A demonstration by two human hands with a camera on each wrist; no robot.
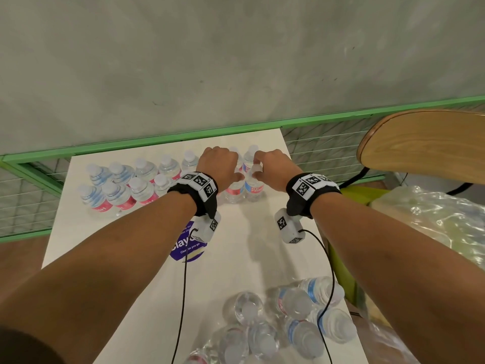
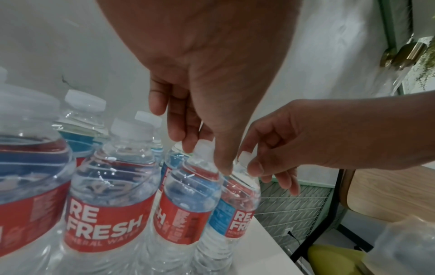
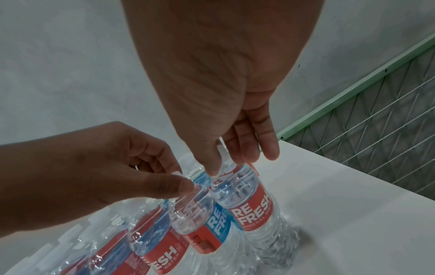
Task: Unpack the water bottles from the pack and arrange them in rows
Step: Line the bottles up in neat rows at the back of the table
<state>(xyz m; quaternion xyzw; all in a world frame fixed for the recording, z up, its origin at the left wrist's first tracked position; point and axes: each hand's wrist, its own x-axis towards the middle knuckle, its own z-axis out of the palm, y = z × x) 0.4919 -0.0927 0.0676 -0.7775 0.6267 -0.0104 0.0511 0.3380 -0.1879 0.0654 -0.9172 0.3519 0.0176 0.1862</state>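
Clear water bottles with red and blue labels and white caps stand in two rows [image 1: 136, 182] at the far side of the white table [image 1: 236, 258]. My left hand [image 1: 228, 169] pinches the cap of one upright bottle [image 1: 234, 191] at the right end of the front row. In the left wrist view, thumb and fingers of the left hand [image 2: 207, 158] close on that cap. Beside it, my right hand [image 1: 258, 168] pinches the neck of the neighbouring bottle [image 1: 254, 187], also seen in the right wrist view as bottle [image 3: 249, 201] under the right hand [image 3: 228, 165]. Both bottles stand on the table.
Several bottles lie loose in torn plastic wrap [image 1: 283, 327] at the near right of the table. Crumpled plastic [image 1: 433, 232] sits off the right edge, beside a wooden chair [image 1: 425, 140]. A purple sticker [image 1: 183, 245] marks the table's middle. A green mesh rail [image 1: 157, 139] runs behind.
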